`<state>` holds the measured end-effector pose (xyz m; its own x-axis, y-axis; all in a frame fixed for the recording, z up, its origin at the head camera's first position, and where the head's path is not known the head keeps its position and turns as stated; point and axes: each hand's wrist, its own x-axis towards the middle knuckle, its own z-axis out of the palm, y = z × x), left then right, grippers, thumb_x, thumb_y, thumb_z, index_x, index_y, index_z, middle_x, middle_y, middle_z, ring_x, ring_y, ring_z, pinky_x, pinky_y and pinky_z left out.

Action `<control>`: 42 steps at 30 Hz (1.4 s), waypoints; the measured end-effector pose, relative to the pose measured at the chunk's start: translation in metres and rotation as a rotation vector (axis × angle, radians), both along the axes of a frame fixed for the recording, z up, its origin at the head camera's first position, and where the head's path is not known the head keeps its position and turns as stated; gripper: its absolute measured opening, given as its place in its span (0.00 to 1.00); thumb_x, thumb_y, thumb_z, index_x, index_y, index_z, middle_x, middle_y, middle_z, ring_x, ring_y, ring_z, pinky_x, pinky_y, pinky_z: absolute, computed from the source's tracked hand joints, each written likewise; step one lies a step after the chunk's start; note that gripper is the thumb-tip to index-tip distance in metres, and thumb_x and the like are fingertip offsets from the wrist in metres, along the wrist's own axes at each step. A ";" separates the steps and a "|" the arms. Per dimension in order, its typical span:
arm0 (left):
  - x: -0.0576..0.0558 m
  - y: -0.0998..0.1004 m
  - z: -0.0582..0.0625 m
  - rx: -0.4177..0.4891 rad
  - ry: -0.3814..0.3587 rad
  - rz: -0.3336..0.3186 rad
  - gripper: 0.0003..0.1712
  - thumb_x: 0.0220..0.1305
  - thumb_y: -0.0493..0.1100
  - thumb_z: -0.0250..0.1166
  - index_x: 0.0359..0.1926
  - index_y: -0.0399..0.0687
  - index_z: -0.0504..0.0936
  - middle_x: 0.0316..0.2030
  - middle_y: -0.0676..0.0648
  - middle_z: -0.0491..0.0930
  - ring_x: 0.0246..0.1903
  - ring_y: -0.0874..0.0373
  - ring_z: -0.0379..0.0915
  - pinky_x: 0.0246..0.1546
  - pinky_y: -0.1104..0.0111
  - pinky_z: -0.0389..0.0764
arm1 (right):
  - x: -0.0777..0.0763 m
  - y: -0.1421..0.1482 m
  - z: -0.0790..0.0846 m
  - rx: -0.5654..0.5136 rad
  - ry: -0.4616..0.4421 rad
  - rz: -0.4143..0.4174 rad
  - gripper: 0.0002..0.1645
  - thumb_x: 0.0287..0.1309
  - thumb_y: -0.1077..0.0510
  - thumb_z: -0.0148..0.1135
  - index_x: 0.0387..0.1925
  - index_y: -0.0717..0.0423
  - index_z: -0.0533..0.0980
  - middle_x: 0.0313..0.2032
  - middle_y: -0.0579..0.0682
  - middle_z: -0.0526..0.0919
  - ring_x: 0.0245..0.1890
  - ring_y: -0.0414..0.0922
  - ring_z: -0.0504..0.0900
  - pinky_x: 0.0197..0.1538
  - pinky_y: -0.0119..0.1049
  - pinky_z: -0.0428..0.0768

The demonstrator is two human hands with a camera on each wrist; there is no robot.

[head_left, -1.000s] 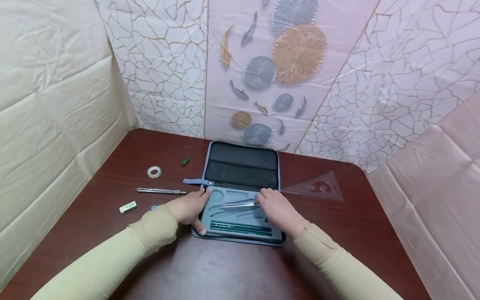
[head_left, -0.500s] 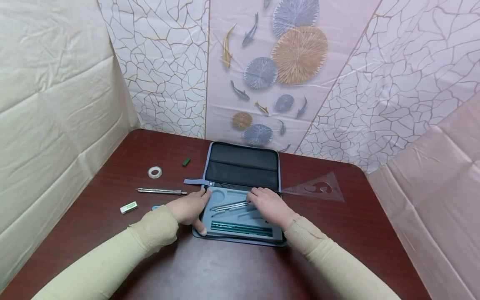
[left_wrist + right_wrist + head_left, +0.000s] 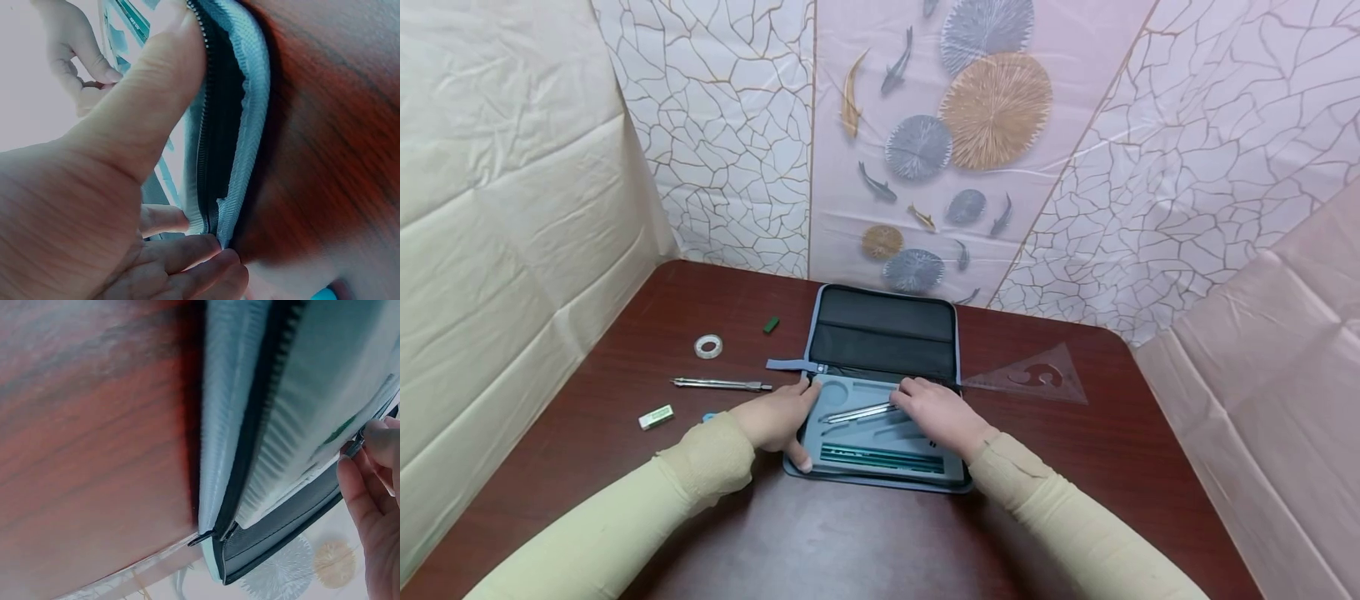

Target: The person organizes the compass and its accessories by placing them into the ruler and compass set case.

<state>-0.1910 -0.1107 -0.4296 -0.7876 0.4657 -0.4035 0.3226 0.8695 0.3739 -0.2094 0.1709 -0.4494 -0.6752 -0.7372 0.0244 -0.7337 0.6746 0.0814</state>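
Observation:
My right hand (image 3: 942, 414) pinches the hinge end of a silver drawing compass (image 3: 859, 413) between thumb and fingers. The compass lies slantwise over a shaped slot in a light blue tray (image 3: 867, 392), its legs pointing left. That hinge end is mostly hidden by my fingers in the head view, but shows dark in the right wrist view. My left hand (image 3: 778, 417) spans the tray's left side, fingers at the upper corner and thumb (image 3: 165, 69) over the zipped edge. Green pencils (image 3: 880, 457) fill the tray's front slot, inside an unzipped blue-edged case (image 3: 883, 321).
Left of the case lie a second slim silver instrument (image 3: 721, 384), a tape roll (image 3: 708, 346), a white-and-green eraser (image 3: 656, 417) and a small green block (image 3: 771, 325). A clear set square (image 3: 1033, 375) is to the right. A patterned cloth wall stands behind the table.
My right hand has shifted left with the compass, bringing its legs over the tray slot. It is nearly still over the last half second. My left hand stays put.

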 end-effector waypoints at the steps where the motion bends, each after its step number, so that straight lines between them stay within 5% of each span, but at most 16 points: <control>1: 0.000 0.000 0.000 -0.002 0.001 0.000 0.69 0.44 0.59 0.78 0.75 0.38 0.44 0.73 0.34 0.43 0.72 0.41 0.41 0.67 0.52 0.53 | 0.000 0.000 0.000 0.010 0.007 0.004 0.19 0.62 0.68 0.61 0.53 0.51 0.76 0.47 0.48 0.76 0.48 0.42 0.76 0.52 0.37 0.76; 10: 0.000 0.000 -0.002 -0.003 0.013 -0.007 0.69 0.43 0.60 0.78 0.75 0.38 0.45 0.73 0.34 0.44 0.71 0.41 0.43 0.67 0.52 0.54 | 0.001 0.001 -0.002 0.040 0.151 0.057 0.18 0.57 0.68 0.65 0.49 0.50 0.80 0.46 0.47 0.81 0.48 0.43 0.79 0.54 0.39 0.75; 26: 0.001 -0.001 -0.002 0.001 0.019 -0.010 0.70 0.43 0.60 0.77 0.75 0.39 0.44 0.73 0.34 0.44 0.71 0.41 0.43 0.67 0.52 0.54 | 0.001 -0.002 -0.004 0.010 0.200 0.085 0.15 0.56 0.69 0.66 0.43 0.52 0.83 0.40 0.47 0.82 0.43 0.43 0.80 0.49 0.38 0.77; 42: 0.000 -0.004 -0.006 0.019 0.033 -0.020 0.70 0.43 0.61 0.77 0.75 0.39 0.44 0.73 0.34 0.44 0.72 0.42 0.42 0.67 0.52 0.55 | 0.014 0.004 -0.007 0.039 0.148 0.017 0.23 0.60 0.68 0.63 0.56 0.53 0.79 0.51 0.50 0.77 0.52 0.46 0.74 0.55 0.45 0.75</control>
